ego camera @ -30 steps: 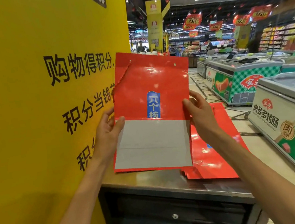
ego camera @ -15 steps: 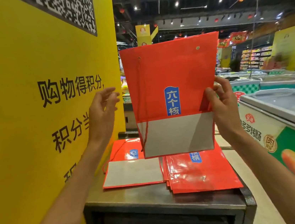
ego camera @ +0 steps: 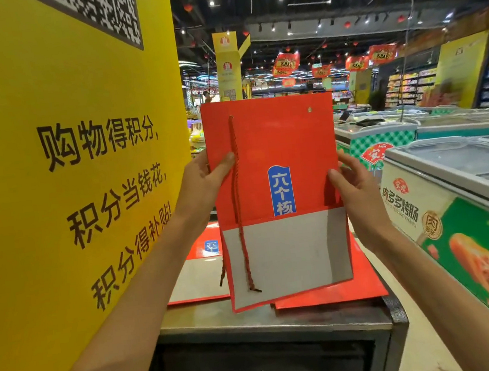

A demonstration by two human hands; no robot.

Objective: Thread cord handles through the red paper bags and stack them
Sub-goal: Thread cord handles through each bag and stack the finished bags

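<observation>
I hold a flat red paper bag (ego camera: 274, 138) upright in front of me, its grey folded base at the bottom. My left hand (ego camera: 206, 184) grips its left edge, thumb pressed on the front beside a red cord (ego camera: 240, 216) that hangs down from the upper left hole. My right hand (ego camera: 355, 193) pinches the right edge. The upper right hole (ego camera: 309, 109) has no cord in it. Below, one flat red bag (ego camera: 198, 271) lies at the left of the counter and a pile of red bags (ego camera: 363, 281) lies at the right.
A yellow pillar (ego camera: 66, 176) with black writing stands close on the left. The bags lie on a dark metal-topped counter (ego camera: 253, 320) with drawers. Chest freezers (ego camera: 459, 189) line the right side, with an aisle between them and the counter.
My left hand, free half a second ago, has come back onto the bag's left edge. The bag has come lower and nearer, and the cord now hangs down its front.
</observation>
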